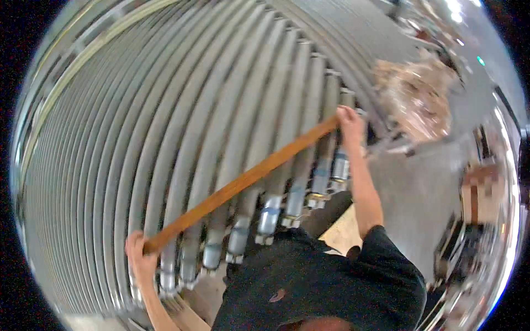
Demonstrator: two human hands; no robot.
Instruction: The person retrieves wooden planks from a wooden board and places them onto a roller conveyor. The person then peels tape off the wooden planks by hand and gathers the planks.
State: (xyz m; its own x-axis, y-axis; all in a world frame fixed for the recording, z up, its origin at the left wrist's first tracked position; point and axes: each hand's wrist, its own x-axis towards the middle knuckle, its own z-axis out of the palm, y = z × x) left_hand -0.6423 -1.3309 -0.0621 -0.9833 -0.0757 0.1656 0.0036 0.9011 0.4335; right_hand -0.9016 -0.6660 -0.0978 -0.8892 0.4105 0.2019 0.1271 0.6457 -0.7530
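Observation:
A long, narrow brown wooden board (243, 181) spans the view at a slant above a bed of grey rollers (187, 132). My left hand (141, 254) is closed around its lower left end. At the upper right end, my right hand (350, 122) grips the board with the fingers wrapped over it. Whether the board touches the rollers or is held just above them, I cannot tell. Both arms are stretched wide apart.
Metal roller ends (269, 215) line the near edge, close to my dark shirt (320, 281). Crumpled clear plastic wrap (417, 99) lies at the upper right. Cardboard boxes (481, 193) stand at the far right beyond the grey floor (406, 190).

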